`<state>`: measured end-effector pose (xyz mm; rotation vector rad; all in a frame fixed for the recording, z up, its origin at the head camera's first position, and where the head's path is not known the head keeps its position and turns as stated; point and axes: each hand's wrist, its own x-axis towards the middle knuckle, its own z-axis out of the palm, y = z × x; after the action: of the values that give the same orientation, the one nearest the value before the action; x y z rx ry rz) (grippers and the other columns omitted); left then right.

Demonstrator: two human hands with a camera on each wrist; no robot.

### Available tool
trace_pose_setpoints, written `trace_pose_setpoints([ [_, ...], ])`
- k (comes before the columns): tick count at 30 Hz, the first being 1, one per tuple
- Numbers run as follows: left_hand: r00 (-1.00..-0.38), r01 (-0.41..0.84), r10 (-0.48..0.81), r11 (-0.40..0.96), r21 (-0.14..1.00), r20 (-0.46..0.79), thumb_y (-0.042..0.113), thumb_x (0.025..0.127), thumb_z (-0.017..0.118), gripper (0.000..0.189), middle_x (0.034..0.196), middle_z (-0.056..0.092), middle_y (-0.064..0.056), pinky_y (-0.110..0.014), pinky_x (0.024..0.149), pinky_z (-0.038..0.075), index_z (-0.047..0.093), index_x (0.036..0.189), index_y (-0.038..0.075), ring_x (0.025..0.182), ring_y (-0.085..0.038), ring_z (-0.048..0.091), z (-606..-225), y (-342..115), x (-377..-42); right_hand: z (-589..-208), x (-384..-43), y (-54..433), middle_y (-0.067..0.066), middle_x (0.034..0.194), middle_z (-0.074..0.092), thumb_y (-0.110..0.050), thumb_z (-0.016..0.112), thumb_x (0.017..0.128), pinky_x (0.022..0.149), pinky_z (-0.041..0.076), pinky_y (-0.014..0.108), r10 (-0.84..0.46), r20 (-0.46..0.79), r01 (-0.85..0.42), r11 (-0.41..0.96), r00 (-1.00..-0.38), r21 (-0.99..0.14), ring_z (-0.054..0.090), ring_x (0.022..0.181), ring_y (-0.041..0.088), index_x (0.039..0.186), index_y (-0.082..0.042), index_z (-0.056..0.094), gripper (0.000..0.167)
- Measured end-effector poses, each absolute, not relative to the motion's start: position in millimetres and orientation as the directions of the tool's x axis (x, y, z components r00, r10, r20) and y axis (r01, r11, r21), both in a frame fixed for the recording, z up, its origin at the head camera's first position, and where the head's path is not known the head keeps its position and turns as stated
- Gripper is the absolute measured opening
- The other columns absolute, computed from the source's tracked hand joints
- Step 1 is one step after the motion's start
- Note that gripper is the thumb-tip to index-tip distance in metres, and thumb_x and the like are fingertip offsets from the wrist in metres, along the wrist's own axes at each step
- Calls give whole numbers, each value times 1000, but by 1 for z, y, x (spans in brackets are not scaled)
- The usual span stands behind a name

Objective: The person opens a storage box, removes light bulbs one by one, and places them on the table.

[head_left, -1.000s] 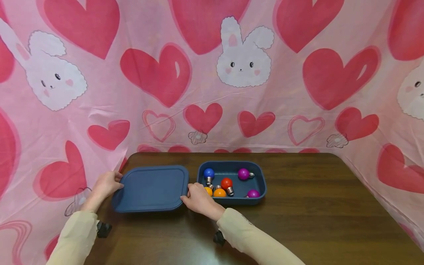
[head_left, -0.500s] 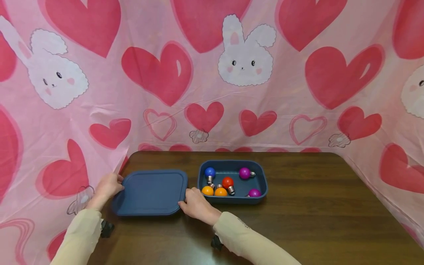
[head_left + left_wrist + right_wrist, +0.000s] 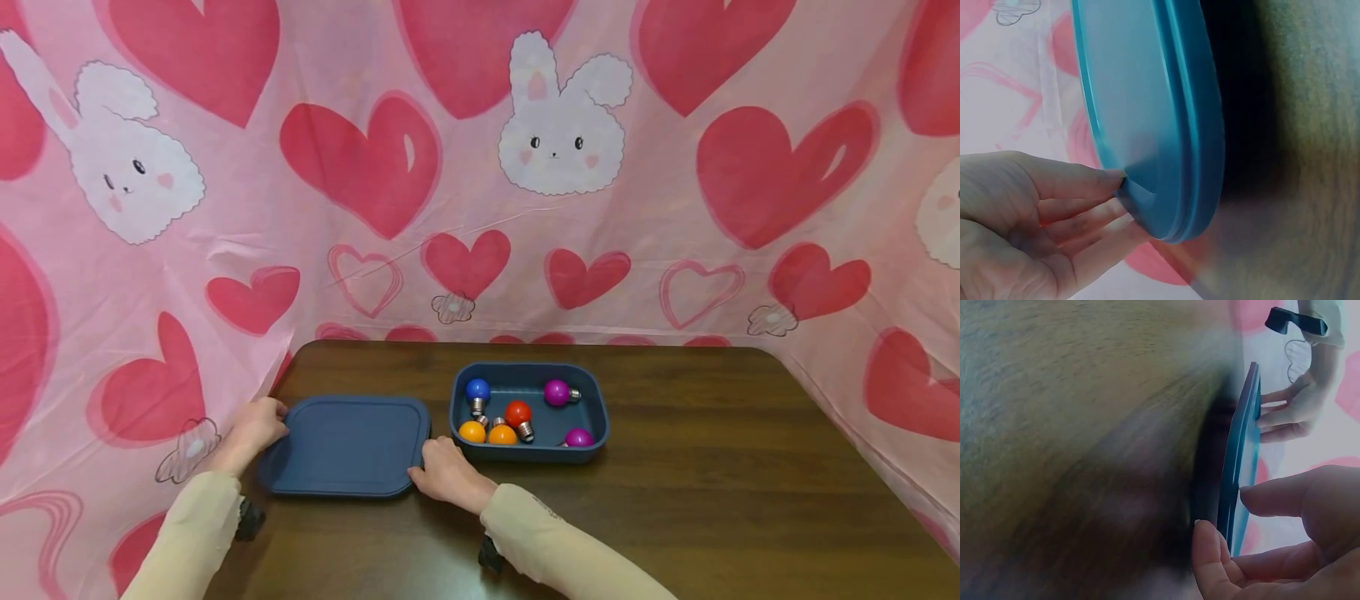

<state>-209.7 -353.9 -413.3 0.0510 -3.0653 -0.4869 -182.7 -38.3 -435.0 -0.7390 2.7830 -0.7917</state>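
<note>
A flat dark blue lid (image 3: 347, 446) with rounded corners lies level at the table's left side, just above or on the wood. My left hand (image 3: 258, 427) pinches its left end, the thumb on top and fingers beneath, as the left wrist view shows on the lid (image 3: 1141, 125). At the opposite end my right hand (image 3: 452, 473) pinches the rim between thumb and fingers; the right wrist view shows both hands on the lid (image 3: 1241, 462). Right of it stands a dark blue box (image 3: 600, 417), open on top, holding a red bulb (image 3: 518, 413), a blue bulb (image 3: 477, 390) and several others.
Two orange bulbs (image 3: 502, 434) and two purple bulbs (image 3: 557, 392) also lie in the box. The brown wooden table (image 3: 697, 467) extends to the right. Behind it hangs a pink cloth (image 3: 465, 192) with hearts and rabbits.
Both hands have lowered the lid and drawn it slightly toward the front edge of the table. The box and its bulbs have stayed in place.
</note>
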Motion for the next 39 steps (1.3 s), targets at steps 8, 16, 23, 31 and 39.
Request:
trace_pose_setpoints([
  [8,-996,-60,-77,942,330,36,-1,74,61,27,92,68,-33,-54,72,54,67,96,-16,74,-37,60,-416,-348,-208,-441,-188,-39,0,55,39,-21,70,91,42,35,19,-490,-85,-368,747,-868,-553,45,45,14,66,0,64,33],
  [16,-995,-84,-95,940,330,16,-3,76,61,24,89,68,-32,-56,74,54,66,95,-16,74,-37,61,-421,-347,-212,-438,-192,-43,8,72,53,-24,73,89,51,40,23,-471,-130,-351,789,-873,-504,49,60,19,76,3,69,30],
  [23,-993,-113,-118,931,348,-7,-5,79,59,20,78,64,-24,-47,66,53,65,94,-17,67,-31,55,-422,-344,-209,-437,-192,-48,13,87,58,-24,73,90,59,45,26,-438,-213,-291,819,-873,-494,51,72,23,95,5,71,30],
  [31,-992,-82,-108,941,329,60,-6,78,56,9,61,52,-12,-37,56,41,59,69,-6,59,-27,47,-430,-343,-205,-438,-188,-47,6,67,53,-20,73,89,50,44,22,-462,-161,-329,798,-872,-505,51,58,19,83,3,71,24],
  [39,-990,-91,-119,947,308,75,-5,77,56,12,62,56,-17,-43,56,44,56,66,-3,59,-29,49,-432,-340,-205,-433,-188,-43,6,65,53,-21,73,89,48,42,21,-475,-114,-367,792,-873,-488,50,55,17,78,3,70,26],
])
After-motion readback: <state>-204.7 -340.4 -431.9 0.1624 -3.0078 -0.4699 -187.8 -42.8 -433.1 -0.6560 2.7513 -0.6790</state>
